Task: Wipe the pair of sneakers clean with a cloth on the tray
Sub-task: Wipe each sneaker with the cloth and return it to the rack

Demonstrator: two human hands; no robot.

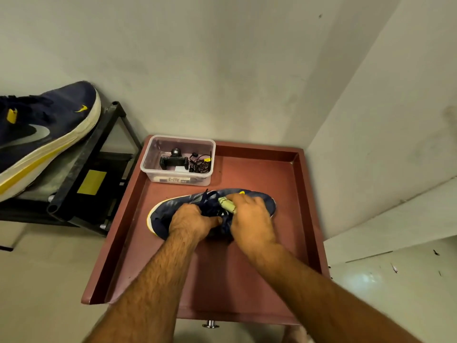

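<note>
Head view: your left hand (195,220) grips the sneaker (170,209), lying crosswise on the tray (272,174); your right hand (249,216) clutches the cloth (228,205) over its laces.

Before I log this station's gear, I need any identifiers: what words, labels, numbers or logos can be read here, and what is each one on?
"AW-2", upside down to the camera: on a white label on the clear plastic box.
Smaller print beside that label: too blurred to read.
Small yellow tag among the black cables in the box: too small to read.
Yellow logo mark, no letters: on the sneaker on the rack.
</note>
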